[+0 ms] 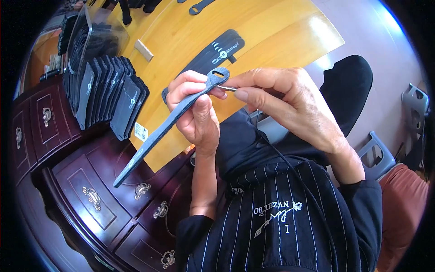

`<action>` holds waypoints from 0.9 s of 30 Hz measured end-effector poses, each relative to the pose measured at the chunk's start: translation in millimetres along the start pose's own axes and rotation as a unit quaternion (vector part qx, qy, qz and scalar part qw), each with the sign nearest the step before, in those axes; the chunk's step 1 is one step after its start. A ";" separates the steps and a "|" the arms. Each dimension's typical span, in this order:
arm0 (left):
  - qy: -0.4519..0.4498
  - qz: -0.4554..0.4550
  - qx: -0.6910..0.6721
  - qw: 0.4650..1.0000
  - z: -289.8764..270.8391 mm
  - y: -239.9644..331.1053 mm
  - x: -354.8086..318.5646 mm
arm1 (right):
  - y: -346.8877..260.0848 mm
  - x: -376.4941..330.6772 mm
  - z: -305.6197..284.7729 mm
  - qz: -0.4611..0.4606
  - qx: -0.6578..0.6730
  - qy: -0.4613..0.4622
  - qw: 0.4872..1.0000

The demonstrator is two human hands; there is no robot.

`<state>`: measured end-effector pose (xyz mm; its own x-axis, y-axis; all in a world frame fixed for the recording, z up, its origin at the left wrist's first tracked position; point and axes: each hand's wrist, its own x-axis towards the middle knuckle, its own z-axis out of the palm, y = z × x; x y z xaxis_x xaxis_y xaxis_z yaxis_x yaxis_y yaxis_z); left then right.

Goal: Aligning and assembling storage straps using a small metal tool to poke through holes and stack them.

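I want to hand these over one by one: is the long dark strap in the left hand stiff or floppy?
Probably semi-stiff: the strap juts out nearly straight below the left hand, unsupported. Likely light, since fingertips alone hold it. Its woven-looking surface should not slip.

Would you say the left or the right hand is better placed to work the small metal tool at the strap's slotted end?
Probably the right hand: it pinches the metal tool, whose tip is at the slot, while the left hand grips the grey strap.
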<state>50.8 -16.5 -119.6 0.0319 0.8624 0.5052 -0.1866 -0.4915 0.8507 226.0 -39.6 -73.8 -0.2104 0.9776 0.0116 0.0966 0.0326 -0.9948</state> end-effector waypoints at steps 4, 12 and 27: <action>0.005 0.006 0.003 1.000 0.9 0.8 1.0 | -4.6 1.4 -3.3 0.019 -0.004 -0.006 1.000; -0.021 0.063 0.183 0.981 -9.6 8.1 1.5 | 0.1 0.5 -7.2 0.039 0.021 -0.028 0.999; -0.005 -0.010 -0.008 1.000 4.0 9.0 1.2 | -1.5 -1.3 -9.2 0.054 0.089 -0.049 0.993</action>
<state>53.1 -20.4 -110.9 0.0453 0.8703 0.4903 -0.2013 -0.4728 0.8579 235.1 -39.0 -71.4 -0.3019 0.9484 -0.0967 -0.0480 -0.1164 -0.9920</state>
